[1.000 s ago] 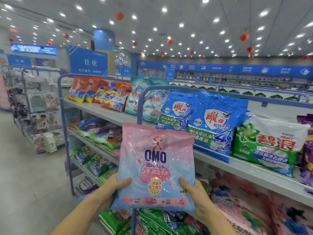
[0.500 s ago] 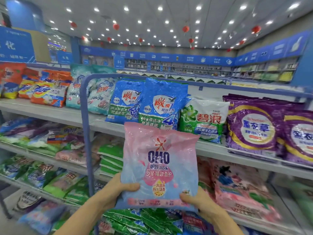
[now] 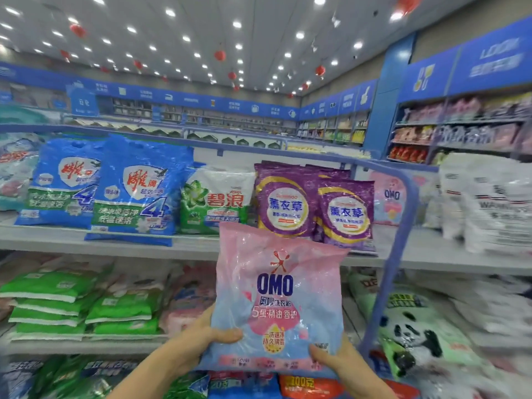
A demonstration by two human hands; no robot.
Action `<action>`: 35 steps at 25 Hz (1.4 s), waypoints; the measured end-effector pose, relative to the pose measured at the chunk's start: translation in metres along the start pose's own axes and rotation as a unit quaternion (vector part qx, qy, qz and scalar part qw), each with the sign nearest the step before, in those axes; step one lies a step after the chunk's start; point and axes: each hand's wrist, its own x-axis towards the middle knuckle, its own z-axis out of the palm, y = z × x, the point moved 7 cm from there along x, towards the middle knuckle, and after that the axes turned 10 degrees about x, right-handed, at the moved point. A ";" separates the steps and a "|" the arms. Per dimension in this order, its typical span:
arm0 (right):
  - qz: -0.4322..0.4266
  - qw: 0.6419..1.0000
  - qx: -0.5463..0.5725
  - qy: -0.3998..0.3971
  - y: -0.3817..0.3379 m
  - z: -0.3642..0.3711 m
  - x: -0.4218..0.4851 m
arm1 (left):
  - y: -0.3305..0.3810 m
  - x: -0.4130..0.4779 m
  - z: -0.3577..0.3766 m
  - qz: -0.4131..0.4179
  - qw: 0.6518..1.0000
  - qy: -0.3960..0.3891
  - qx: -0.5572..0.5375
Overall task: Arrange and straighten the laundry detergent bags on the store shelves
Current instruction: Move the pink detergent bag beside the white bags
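Left hand (image 3: pixel 201 338) and right hand (image 3: pixel 342 361) each grip a lower corner of the pink OMO bag (image 3: pixel 276 298), held upright in the air before the shelves. Step, as judged: carrying it to a slot (likely beside the matching OMO bag (image 3: pixel 388 200), up-right of the grip). Above the grip, the top shelf (image 3: pixel 201 246) bears upright purple bags (image 3: pixel 313 208); to its left, green bags (image 3: pixel 57 289) lie stacked.

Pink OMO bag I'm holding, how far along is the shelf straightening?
Looks done: the blue bags, green-and-white bag and purple bags stand upright, fronts out, on the top shelf. In hand: the pink OMO bag, with the left grip and right grip holding its bottom corners, off any shelf. Left: shelving it, probably beside the matching pink bag right of the purple ones.
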 end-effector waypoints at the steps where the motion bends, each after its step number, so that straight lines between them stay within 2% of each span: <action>1: -0.008 1.000 0.004 0.018 -0.004 -0.023 -0.012 | 0.000 0.009 0.024 0.007 1.000 -0.009 -0.002; 4: -0.025 0.998 0.000 0.062 -0.015 -0.105 -0.057 | 0.001 0.035 0.114 0.017 0.999 -0.045 -0.024; 12: -0.058 0.986 -0.034 0.153 -0.063 -0.292 -0.146 | 0.016 0.114 0.306 0.059 0.996 -0.064 -0.011; 16: -0.049 0.983 -0.068 0.165 -0.093 -0.353 -0.154 | 0.048 0.160 0.370 0.087 0.991 -0.059 -0.084; 18: -0.037 0.976 -0.081 0.197 -0.099 -0.386 -0.145 | 0.057 0.188 0.387 0.102 0.991 -0.037 -0.080; 21: -0.008 0.968 -0.034 0.248 -0.098 -0.442 -0.113 | 0.067 0.239 0.397 0.124 0.991 0.017 -0.042; 24: -0.052 0.967 0.011 0.248 -0.131 -0.463 -0.075 | 0.086 0.293 0.404 0.147 0.988 0.055 -0.010; 28: -0.139 0.934 -0.017 0.329 -0.177 -0.513 -0.023 | 0.121 0.354 0.410 0.192 0.978 0.078 0.014; 30: -0.141 0.924 -0.037 0.353 -0.184 -0.540 0.012 | 0.129 0.387 0.405 0.190 0.976 0.098 0.035; 32: -0.138 0.925 -0.020 0.355 -0.191 -0.552 0.045 | 0.133 0.415 0.395 0.180 0.975 0.119 0.048; 35: -0.118 0.942 0.002 0.313 -0.189 -0.566 0.105 | 0.136 0.456 0.374 0.165 0.969 0.175 0.053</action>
